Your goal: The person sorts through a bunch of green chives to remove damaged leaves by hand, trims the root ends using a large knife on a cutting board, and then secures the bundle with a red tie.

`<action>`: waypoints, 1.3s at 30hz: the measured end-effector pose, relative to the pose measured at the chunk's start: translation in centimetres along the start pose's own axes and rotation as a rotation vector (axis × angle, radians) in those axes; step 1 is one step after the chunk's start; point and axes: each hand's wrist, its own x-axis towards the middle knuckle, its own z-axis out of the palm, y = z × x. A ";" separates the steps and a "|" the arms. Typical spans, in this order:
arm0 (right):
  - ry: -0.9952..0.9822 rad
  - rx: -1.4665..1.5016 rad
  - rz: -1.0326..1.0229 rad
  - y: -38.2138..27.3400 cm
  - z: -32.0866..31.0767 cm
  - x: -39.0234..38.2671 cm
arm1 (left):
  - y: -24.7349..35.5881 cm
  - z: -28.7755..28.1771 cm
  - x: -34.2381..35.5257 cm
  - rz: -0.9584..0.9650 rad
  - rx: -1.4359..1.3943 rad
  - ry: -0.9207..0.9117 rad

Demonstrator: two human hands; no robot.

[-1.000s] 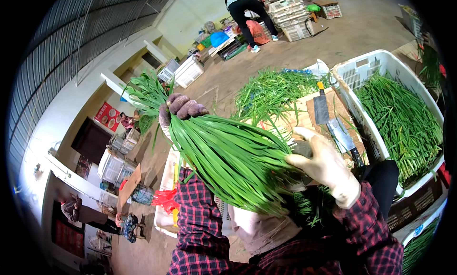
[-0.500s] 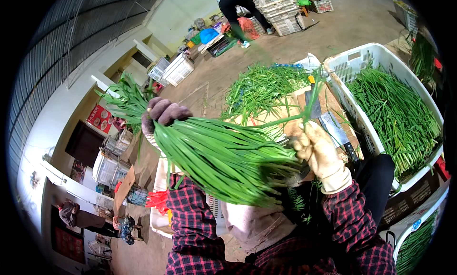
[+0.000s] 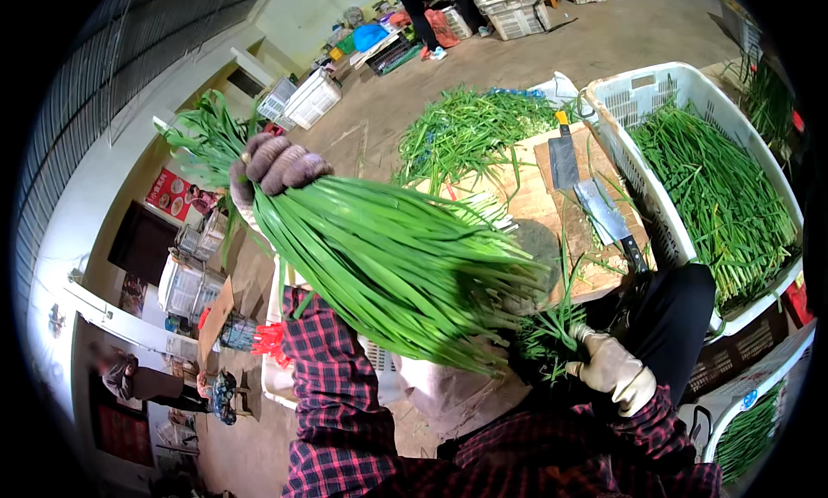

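My left hand (image 3: 283, 164), in a purple-grey glove, is closed around the leafy end of a big bunch of garlic chives (image 3: 379, 261). The bunch is held up slantwise, its cut stem ends fanning toward the lower right. My right hand (image 3: 617, 373), in a cream glove, is low over my lap beside loose chive scraps (image 3: 552, 338). Its fingers look apart at the edge of these scraps. A wooden board (image 3: 543, 187) lies beyond, with a cleaver (image 3: 603, 209) and a second dark-bladed knife (image 3: 563, 157) on it. Pale chive stems (image 3: 487, 212) lie there too.
A white crate (image 3: 681, 75) of chives stands to the right, with another container (image 3: 746, 412) of chives nearer. Loose chives (image 3: 474, 131) are heaped behind the board. Stacked crates (image 3: 509, 11) and a person's legs (image 3: 418, 11) are farther back. Red ties (image 3: 271, 341) hang at the left.
My right hand has moved from the stem ends, where it pinched a few leaves, down to the scraps in my lap. My left hand has shifted slightly up and left with the bunch.
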 end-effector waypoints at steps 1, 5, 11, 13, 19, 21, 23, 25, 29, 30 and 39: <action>-0.069 0.067 0.153 -4.5 -3.3 0.9 | 1.5 1.3 -0.4 -0.016 0.040 0.038; 0.024 0.488 -0.056 -8.6 -7.7 5.3 | 2.0 0.4 0.3 -0.057 0.013 0.065; -0.258 1.769 -0.311 -5.4 -1.0 9.6 | 0.7 -0.6 1.8 -0.042 0.031 0.066; -0.201 1.850 -0.213 -6.1 -0.7 9.9 | 0.5 -0.7 1.7 -0.037 0.031 0.081; 0.049 1.752 -0.085 -10.1 -2.5 10.7 | 0.2 -0.7 1.9 -0.014 0.019 0.091; 0.102 1.731 -0.059 -9.4 -1.4 11.4 | 0.4 -0.9 1.8 -0.017 0.046 0.109; 0.126 1.804 -0.017 -10.2 -1.9 10.8 | 1.2 -0.7 1.4 -0.015 0.088 0.147; 0.152 1.830 -0.041 -6.2 -0.2 10.9 | 1.6 -1.1 1.2 -0.030 0.093 0.138; 0.227 1.516 0.133 1.5 1.5 6.8 | 0.4 -1.2 1.5 0.016 0.053 0.163; 0.216 1.262 0.122 1.9 1.6 6.6 | 0.6 -1.3 1.4 0.044 0.068 0.192; 0.281 0.377 -0.101 -7.6 -1.3 7.5 | 1.7 -3.8 1.6 0.031 0.092 0.315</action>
